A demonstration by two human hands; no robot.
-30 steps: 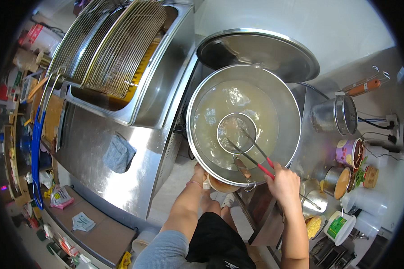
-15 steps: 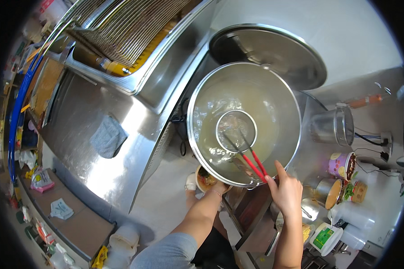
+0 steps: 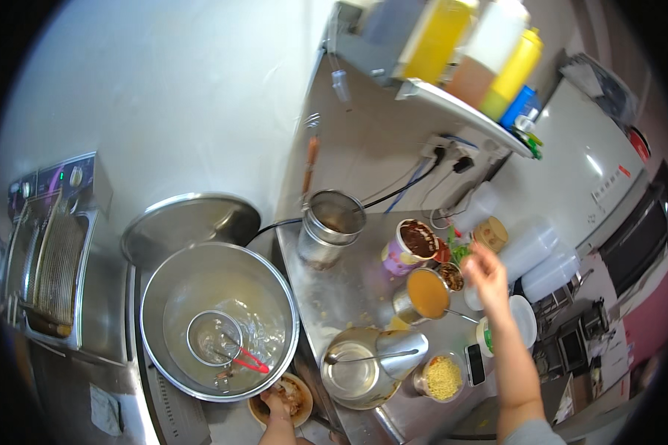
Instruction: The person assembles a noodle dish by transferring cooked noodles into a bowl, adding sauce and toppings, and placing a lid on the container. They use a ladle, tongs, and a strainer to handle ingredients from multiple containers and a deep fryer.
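"Pot, wide, round and steel [image 3: 215, 268], holds cloudy liquid. What's beside it?"

"A round tan bowl of food [image 3: 308, 406], near its lower rim, mouth facing up. The left hand [image 3: 277, 402] holds it; exact finger placement is hidden."

"Inside the pot?"

"A round metal strainer [image 3: 200, 335], with red-handled dark tongs [image 3: 257, 366] leaning in it."

"Their long axis?"

"Diagonal: tips point up-left, handles down-right."

"The right hand [image 3: 488, 280]?"

"Blurred, fingers loosely parted, near some green leaves [image 3: 460, 254] on the counter's far side."
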